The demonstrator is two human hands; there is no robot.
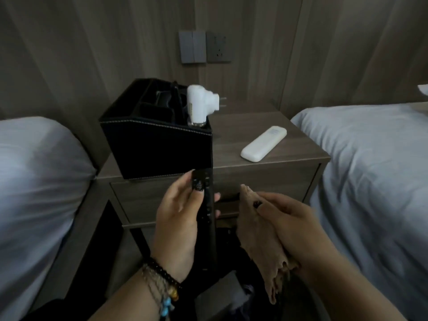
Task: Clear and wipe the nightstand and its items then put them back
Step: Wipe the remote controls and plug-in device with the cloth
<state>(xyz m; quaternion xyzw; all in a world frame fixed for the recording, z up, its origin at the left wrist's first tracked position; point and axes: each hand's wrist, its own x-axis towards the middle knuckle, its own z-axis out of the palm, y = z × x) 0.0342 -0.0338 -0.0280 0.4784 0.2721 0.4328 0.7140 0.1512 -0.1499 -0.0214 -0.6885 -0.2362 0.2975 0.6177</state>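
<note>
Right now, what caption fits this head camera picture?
Left hand holds a black remote, right hand a tan cloth, before the nightstand.

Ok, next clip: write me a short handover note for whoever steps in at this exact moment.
Left hand grips the black remote upright, in front of the nightstand.
Right hand holds the tan cloth beside the remote, apparently not touching it.
On the nightstand top: black organizer box at the left with a white plug-in device standing in it, and a white remote lying at the right.
Done: cannot tell what has been wiped.
Left: wipe the black remote, handle the box, white remote and top, then put everything back.
</note>
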